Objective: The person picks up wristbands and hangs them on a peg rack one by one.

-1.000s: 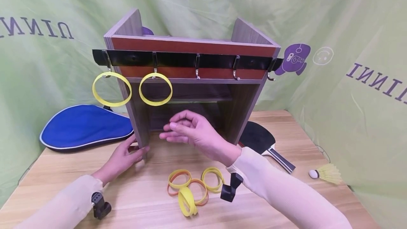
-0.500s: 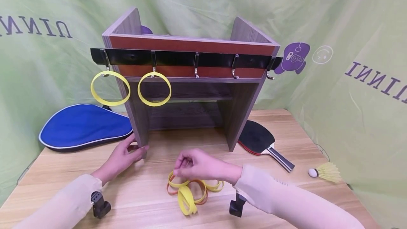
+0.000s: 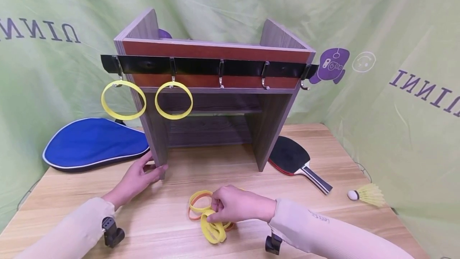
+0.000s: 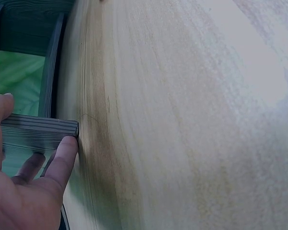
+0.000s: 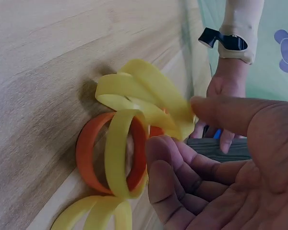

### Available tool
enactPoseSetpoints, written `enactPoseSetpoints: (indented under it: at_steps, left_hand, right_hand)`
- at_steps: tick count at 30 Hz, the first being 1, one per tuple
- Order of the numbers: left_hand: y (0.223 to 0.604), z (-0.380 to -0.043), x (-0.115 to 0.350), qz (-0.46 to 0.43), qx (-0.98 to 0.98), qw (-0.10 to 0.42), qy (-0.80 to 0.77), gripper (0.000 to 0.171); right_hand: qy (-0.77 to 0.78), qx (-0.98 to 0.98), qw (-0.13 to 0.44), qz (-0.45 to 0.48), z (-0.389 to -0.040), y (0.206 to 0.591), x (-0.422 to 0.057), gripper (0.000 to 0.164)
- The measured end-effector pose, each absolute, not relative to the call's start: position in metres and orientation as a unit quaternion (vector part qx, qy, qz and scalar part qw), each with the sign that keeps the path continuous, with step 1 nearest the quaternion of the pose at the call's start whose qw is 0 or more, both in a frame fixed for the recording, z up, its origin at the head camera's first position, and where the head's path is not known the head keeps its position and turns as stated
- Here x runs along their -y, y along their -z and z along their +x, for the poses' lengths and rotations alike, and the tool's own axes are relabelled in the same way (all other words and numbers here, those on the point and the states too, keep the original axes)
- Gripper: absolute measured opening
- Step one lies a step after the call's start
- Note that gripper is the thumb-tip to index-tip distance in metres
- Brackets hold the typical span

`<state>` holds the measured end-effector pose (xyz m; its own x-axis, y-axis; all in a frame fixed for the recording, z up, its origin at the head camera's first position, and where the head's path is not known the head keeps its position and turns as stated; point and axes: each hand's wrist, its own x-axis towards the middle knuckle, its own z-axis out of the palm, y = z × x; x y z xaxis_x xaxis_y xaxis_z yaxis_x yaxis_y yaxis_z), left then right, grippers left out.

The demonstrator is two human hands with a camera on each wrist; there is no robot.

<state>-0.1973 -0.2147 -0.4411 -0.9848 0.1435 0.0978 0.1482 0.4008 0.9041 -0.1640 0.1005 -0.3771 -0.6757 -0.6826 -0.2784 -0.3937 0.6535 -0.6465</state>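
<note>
My right hand is over a small pile of wristbands on the wooden table. Between its thumb and fingertips it pinches a yellow wristband, which stands tilted against another yellow one. An orange wristband lies beside them, partly overlapped by a yellow band. My left hand holds the lower front end of the small grey wooden shelf's left side panel, thumb on one face and fingers on the other. Two yellow wristbands hang from the left hooks of the black hook rail on the shelf's front.
Left of the shelf lies a blue paddle case. To its right are a black table tennis paddle and a yellow shuttlecock. Green printed cloth encloses the table's back and sides.
My right hand has come down from in front of the shelf to the pile and pinches a yellow wristband, which has shifted slightly. The left hand stays on the side panel.
</note>
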Motion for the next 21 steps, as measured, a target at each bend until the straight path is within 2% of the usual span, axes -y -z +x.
enactPoseSetpoints:
  at_steps: [4,11,21]
  left_hand:
    - [0.441,-0.197,0.215,-0.084,0.839,0.0,0.538,0.062]
    - [0.442,-0.198,0.215,-0.089,0.838,0.006,0.539,0.06]
    - [0.443,-0.198,0.215,-0.086,0.837,0.009,0.54,0.058]
  right_hand:
    - [0.297,-0.864,0.269,-0.306,-0.169,0.38,-0.106,0.02]
    - [0.292,-0.858,0.25,-0.342,-0.178,0.388,-0.116,0.014]
    - [0.321,-0.85,0.246,-0.338,-0.19,0.391,-0.128,0.006]
